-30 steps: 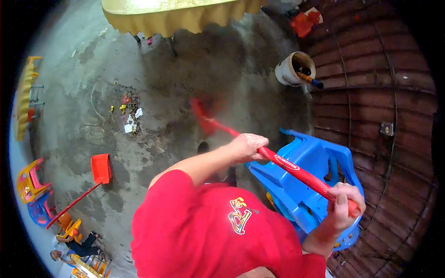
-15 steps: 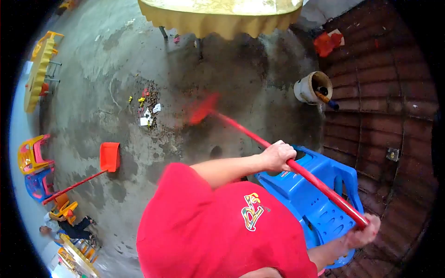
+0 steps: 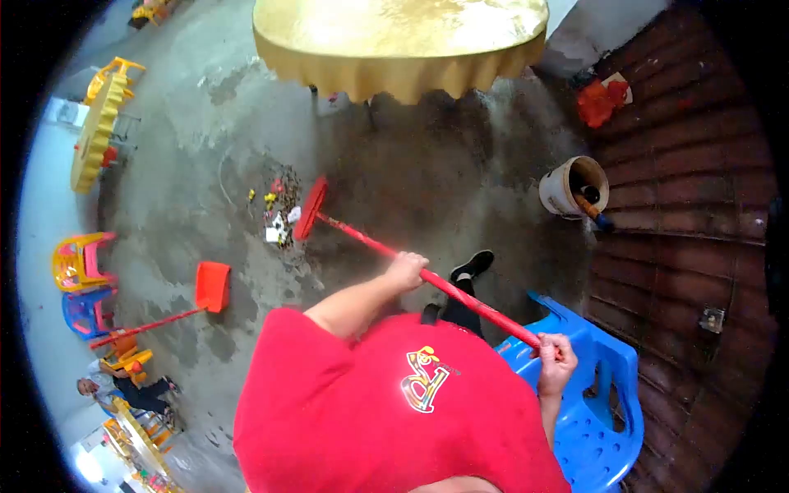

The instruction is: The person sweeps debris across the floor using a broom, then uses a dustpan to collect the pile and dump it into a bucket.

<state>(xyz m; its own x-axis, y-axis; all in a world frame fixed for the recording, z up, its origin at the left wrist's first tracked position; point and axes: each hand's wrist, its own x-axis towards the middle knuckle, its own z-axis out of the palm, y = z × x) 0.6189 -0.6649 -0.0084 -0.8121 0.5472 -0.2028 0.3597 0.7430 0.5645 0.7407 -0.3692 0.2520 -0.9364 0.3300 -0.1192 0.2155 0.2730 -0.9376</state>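
Within both hands (image 3: 407, 272) (image 3: 556, 361) (slantwise): the broom (image 3: 450, 289).

Broom (image 3: 472, 305): ran through left hand (image 3: 407, 271) and right hand (image 3: 556, 363), its head ahead-left of the grip
Litter (image 3: 285, 205): lay just left of that head
Dustpan (image 3: 213, 286): lay left of the grip
Table (image 3: 403, 37): stood ahead, beyond the grip
Bucket (image 3: 557, 194): stood ahead-right
Chair (image 3: 590, 431): stood right, near the right hand

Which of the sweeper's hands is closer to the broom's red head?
Left. The left hand grips the handle partway along, nearer the broom's red head; the right hand holds it near the opposite end.
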